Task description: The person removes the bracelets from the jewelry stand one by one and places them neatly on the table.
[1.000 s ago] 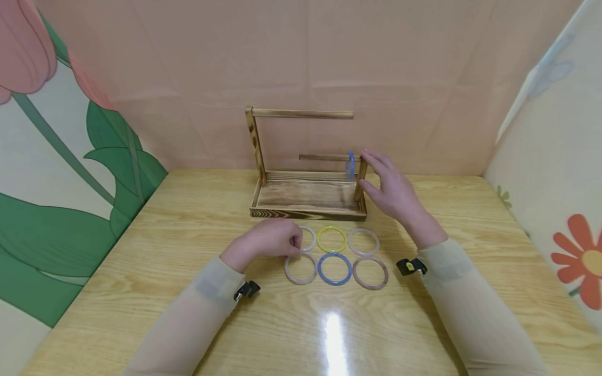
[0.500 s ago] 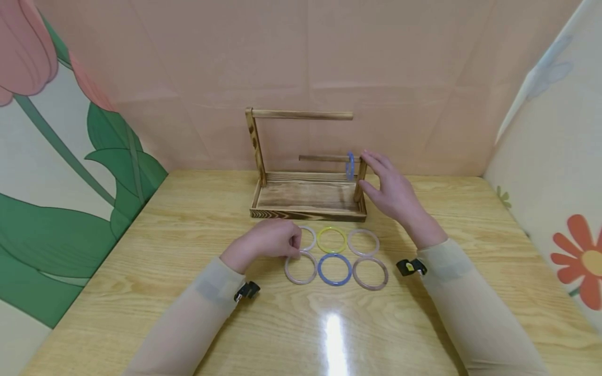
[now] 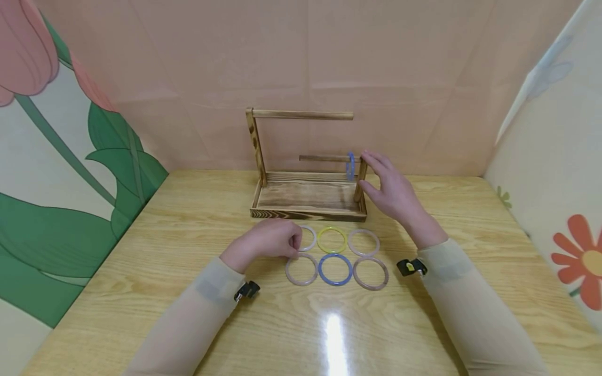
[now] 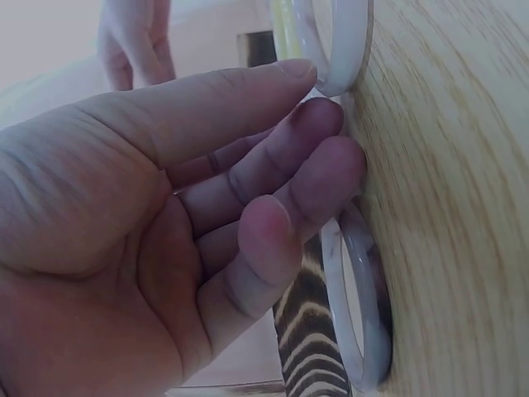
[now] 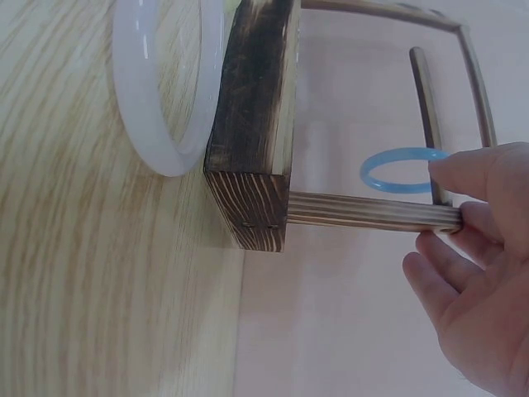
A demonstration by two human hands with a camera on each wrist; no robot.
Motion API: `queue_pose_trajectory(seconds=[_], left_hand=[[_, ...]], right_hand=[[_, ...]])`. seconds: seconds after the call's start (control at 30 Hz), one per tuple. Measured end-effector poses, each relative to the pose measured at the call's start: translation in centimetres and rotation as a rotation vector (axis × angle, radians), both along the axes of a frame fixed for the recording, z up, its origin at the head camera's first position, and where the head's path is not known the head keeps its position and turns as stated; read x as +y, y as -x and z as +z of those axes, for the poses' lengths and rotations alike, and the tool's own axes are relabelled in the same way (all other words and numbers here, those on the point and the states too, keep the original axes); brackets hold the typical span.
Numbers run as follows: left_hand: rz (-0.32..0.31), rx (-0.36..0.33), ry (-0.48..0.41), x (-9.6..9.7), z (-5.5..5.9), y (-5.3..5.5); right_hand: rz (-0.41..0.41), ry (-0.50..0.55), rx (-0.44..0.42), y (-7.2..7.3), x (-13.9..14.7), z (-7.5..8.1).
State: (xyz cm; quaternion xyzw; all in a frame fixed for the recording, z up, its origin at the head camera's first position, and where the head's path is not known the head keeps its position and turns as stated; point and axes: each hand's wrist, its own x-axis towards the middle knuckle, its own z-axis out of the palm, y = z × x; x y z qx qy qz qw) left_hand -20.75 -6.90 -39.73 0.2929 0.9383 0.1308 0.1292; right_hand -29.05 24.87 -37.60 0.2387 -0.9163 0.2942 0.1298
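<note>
My left hand (image 3: pixel 268 240) pinches the far edge of a pale bangle (image 3: pixel 302 284), the left one of the front row, between thumb and fingertips. A whitish bangle (image 4: pixel 335 281) lies by the curled fingers in the left wrist view. My right hand (image 3: pixel 397 190) grips the top of the short right post (image 3: pixel 360 183) of a brown wooden stand (image 3: pixel 308 214). From that post's rod (image 3: pixel 320 157) hangs a blue bangle (image 3: pixel 350 166), close to the post. In the right wrist view, one fingertip is beside this hanging bangle.
Two rows of bangles lie before the stand: a yellow bangle (image 3: pixel 332 253), a pale pink bangle (image 3: pixel 363 230), a blue bangle (image 3: pixel 335 283) and a brownish bangle (image 3: pixel 370 288). The taller upper rod (image 3: pixel 301 114) points right. Light glares off the wooden table (image 3: pixel 273 334).
The pale bangle under my left fingertips has shifted very slightly toward the right and the front. My right hand has stayed on the post.
</note>
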Motion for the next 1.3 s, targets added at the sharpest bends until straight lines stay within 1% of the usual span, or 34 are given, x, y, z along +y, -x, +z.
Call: queue_pose_trajectory(seconds=[0.13, 0.37, 0.5, 0.83, 1.17, 1.3], left_hand=[[0.006, -0.002, -0.016, 0.00, -0.14, 0.04], [0.028, -0.035, -0.023, 0.11, -0.18, 0.10], [0.010, -0.039, -0.025, 0.11, -0.16, 0.16], [-0.046, -0.019, -0.036, 0.03, -0.35, 0.26], [-0.054, -0.022, -0.038, -0.02, -0.50, 0.29], [-0.038, -0.036, -0.043, -0.07, -0.33, 0.18]], right_hand=[[-0.004, -0.005, -0.002, 0.01, 0.01, -0.03], [-0.001, -0.001, -0.003, -0.02, 0.07, -0.06], [0.002, 0.000, -0.002, -0.03, 0.03, 0.01], [-0.001, -0.003, -0.009, -0.04, 0.01, 0.01], [-0.001, -0.004, -0.003, -0.03, 0.05, 0.02], [-0.002, -0.008, -0.003, -0.05, 0.05, 0.07]])
